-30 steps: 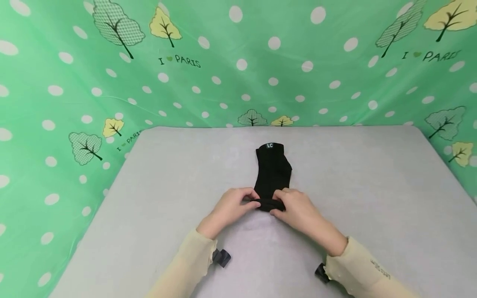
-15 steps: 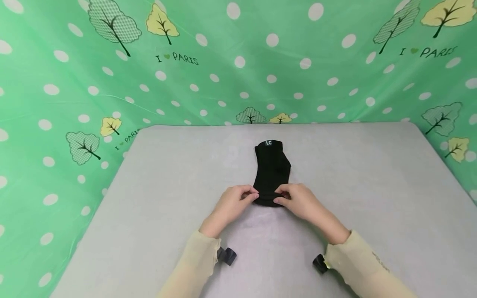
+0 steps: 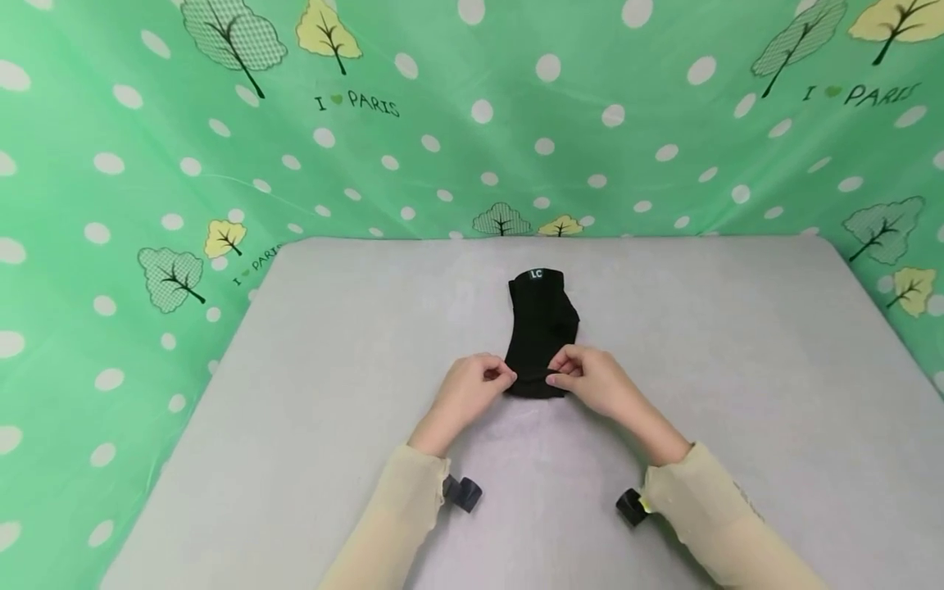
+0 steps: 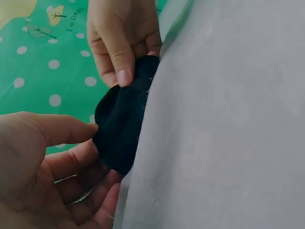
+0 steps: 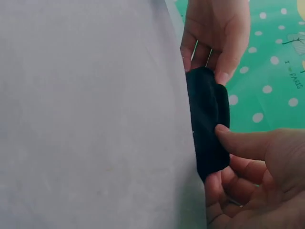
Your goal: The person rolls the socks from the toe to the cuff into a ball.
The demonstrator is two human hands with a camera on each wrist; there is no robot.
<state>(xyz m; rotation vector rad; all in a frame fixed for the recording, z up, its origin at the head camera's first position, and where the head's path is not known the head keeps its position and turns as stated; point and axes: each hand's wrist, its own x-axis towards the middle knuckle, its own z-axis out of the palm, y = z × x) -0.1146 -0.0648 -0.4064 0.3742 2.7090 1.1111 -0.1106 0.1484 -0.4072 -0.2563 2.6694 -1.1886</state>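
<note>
A black sock (image 3: 542,319) lies on the table in the head view, its cuff with a white "LC" label pointing away from me. Its near end is folded over into a thick edge. My left hand (image 3: 472,389) pinches the left corner of that edge between thumb and fingers. On the right side, my right hand (image 3: 597,381) pinches the folded layer, thumb on the near side. The left wrist view shows the left thumb against the rounded black fabric (image 4: 121,119). In the right wrist view, the fold (image 5: 207,114) sits between both hands. Whether there is a second sock underneath is hidden.
The table has a light grey cloth cover (image 3: 369,328). Behind and to the left hangs a green curtain (image 3: 413,106) with white dots and printed trees. A small black device (image 3: 466,494) sits at the left wrist, another black device (image 3: 631,506) at the right.
The near end of the sock has gone from a raised, bunched roll to a flatter fold. Both hands have shifted slightly toward the cuff, still at the folded edge. The head view has tilted a little.
</note>
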